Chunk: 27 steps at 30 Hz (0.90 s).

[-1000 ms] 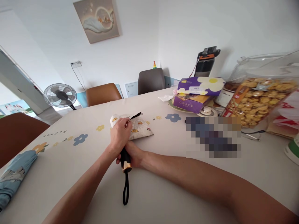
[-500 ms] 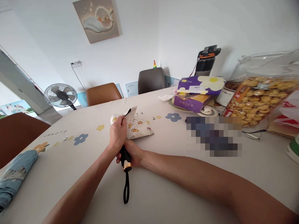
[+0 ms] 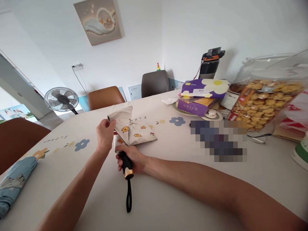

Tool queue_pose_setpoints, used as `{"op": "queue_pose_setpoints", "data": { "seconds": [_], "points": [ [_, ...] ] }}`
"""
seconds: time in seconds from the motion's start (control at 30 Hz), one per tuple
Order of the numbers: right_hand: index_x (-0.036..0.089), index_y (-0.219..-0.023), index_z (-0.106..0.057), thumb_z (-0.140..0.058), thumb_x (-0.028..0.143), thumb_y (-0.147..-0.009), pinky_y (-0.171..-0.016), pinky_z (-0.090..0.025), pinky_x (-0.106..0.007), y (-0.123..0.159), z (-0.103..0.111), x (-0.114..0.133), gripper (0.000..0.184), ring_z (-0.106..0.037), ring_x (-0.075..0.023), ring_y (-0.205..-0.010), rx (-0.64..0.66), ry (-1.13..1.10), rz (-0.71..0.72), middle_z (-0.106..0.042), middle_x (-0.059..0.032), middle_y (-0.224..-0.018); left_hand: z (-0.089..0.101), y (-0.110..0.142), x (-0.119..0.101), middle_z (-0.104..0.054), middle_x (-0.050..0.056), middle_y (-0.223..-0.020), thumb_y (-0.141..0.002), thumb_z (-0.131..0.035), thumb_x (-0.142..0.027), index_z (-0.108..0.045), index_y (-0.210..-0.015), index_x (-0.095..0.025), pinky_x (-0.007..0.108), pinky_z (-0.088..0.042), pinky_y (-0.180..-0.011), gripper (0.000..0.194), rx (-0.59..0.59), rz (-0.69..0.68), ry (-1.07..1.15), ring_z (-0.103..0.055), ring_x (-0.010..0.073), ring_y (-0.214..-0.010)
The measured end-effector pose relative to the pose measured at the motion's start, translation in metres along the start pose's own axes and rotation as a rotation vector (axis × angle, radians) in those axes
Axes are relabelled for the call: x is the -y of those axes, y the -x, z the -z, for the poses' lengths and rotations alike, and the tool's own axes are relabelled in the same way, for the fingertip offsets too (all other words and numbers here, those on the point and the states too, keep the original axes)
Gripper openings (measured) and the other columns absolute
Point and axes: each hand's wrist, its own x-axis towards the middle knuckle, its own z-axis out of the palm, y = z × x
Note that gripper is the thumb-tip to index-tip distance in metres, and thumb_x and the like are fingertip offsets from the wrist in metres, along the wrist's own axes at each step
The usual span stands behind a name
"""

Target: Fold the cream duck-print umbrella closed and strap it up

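A folding umbrella (image 3: 141, 132) lies in my hands over the table, its cream canopy printed with small yellow cartoon figures. The canopy cloth is loose, with two folded flaps spread out. My right hand (image 3: 134, 156) is wrapped round the umbrella where the cloth meets the black handle. The handle has a gold-coloured end, and a black wrist strap hangs from it toward me. My left hand (image 3: 105, 131) pinches the edge of the left flap between thumb and fingers. Part of the canopy is hidden behind my fingers.
A blue folded umbrella (image 3: 18, 184) lies at the table's left edge. At the right are purple boxes (image 3: 192, 107), a black bottle (image 3: 209, 65), a clear jar of snacks (image 3: 267, 104) and a blurred-out patch. Chairs and a fan (image 3: 62, 98) stand beyond the table.
My left hand has moved left from the middle of the umbrella and now draws a canopy flap out to the left. My right hand keeps its grip near the handle.
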Motion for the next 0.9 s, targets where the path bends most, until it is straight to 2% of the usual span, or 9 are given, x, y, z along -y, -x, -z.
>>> {"op": "queue_pose_setpoints", "data": {
  "seconds": [0.17,0.43,0.6,0.7,0.8,0.9],
  "points": [
    [0.013,-0.073,-0.051,-0.056,0.024,-0.08,-0.042,-0.052,-0.028,-0.002,0.001,-0.001,0.014,-0.049,-0.0087,-0.041,-0.02,0.006,0.014,-0.052,0.0017,-0.062,0.021,0.001,0.003,-0.05,-0.003,-0.064,-0.066,-0.062,-0.032,-0.056,-0.071,-0.015,0.026,-0.052,-0.045,0.018,-0.024,0.066,-0.023,-0.051,0.011,-0.054],
    [0.013,-0.072,-0.052,-0.055,0.029,-0.082,-0.043,-0.051,-0.026,0.001,0.001,0.0,0.02,-0.05,-0.009,-0.042,-0.033,0.061,-0.05,-0.051,0.0008,-0.059,0.067,0.022,0.007,-0.052,-0.003,-0.062,-0.069,-0.062,-0.035,-0.059,-0.081,-0.017,0.03,-0.056,-0.049,0.022,-0.018,0.109,-0.13,-0.052,0.0102,-0.049],
    [0.012,-0.072,-0.051,-0.056,0.026,-0.082,-0.043,-0.051,-0.025,0.004,-0.003,0.001,0.017,-0.047,-0.0072,-0.042,-0.05,0.061,0.001,-0.052,0.0011,-0.063,0.074,0.023,0.013,-0.054,-0.003,-0.062,-0.069,-0.061,-0.033,-0.054,-0.102,-0.017,0.033,-0.056,-0.051,0.037,-0.042,0.145,-0.126,-0.055,0.0123,-0.049],
    [0.013,-0.074,-0.052,-0.056,0.026,-0.082,-0.043,-0.051,-0.026,0.003,-0.004,0.001,0.016,-0.047,-0.0073,-0.042,-0.045,0.064,-0.013,-0.052,0.0007,-0.064,0.076,0.022,0.01,-0.053,-0.005,-0.058,-0.071,-0.058,-0.031,-0.053,-0.112,-0.021,0.033,-0.056,-0.052,0.043,-0.032,0.103,-0.161,-0.056,0.0136,-0.05],
    [0.013,-0.073,-0.051,-0.054,0.025,-0.083,-0.042,-0.05,-0.025,0.005,-0.005,0.002,0.016,-0.046,-0.0069,-0.041,-0.058,0.073,-0.004,-0.052,0.0011,-0.063,0.079,0.02,0.009,-0.053,-0.004,-0.055,-0.071,-0.056,-0.03,-0.06,-0.104,-0.021,0.032,-0.055,-0.053,0.035,0.019,0.079,-0.203,-0.055,0.0133,-0.049],
    [0.013,-0.071,-0.049,-0.054,0.025,-0.083,-0.04,-0.048,-0.022,0.007,-0.007,0.003,0.018,-0.046,-0.0062,-0.04,-0.072,0.072,0.0,-0.051,0.002,-0.062,0.082,0.018,0.013,-0.055,-0.002,-0.056,-0.07,-0.056,-0.03,-0.065,-0.09,-0.018,0.031,-0.054,-0.055,0.025,0.104,0.142,-0.236,-0.055,0.0129,-0.049]
  ]
}}
